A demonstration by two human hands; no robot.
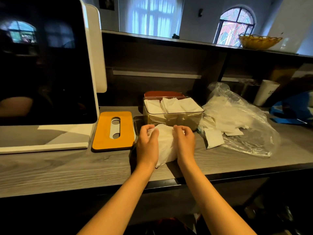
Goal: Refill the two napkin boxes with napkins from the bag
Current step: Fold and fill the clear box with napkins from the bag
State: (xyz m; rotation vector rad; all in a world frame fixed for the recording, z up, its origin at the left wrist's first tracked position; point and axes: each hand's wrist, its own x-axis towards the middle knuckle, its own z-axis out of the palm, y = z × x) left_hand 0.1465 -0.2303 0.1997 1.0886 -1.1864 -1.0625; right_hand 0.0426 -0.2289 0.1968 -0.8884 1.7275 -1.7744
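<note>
1. A grey wood-grain tabletop [50, 168] runs across the view, with a dark back panel and a shelf [169, 39] above it; beyond are a curtained window and an arched window.
2. At far left a screen [44, 61] on a white stand sits on the tabletop, cut off by the frame edge.
3. Just right of it lies a yellow lid [113, 131] with a slot, flat on the tabletop.
4. The left hand [147, 142] and right hand [184, 141] grip a stack of napkins [166, 145] from either side, fingers curled over its far end. What lies under the stack is hidden.
5. Behind the hands stands a clear box [172, 114] with napkins at its top; a red object behind it is mostly hidden.
6. To the right, the bag [237, 121] lies crumpled, with loose napkins inside and spilling out.
7. At far right, a white cup, a blue item cut off by the edge, and a yellow basket [259, 41] on the shelf.
</note>
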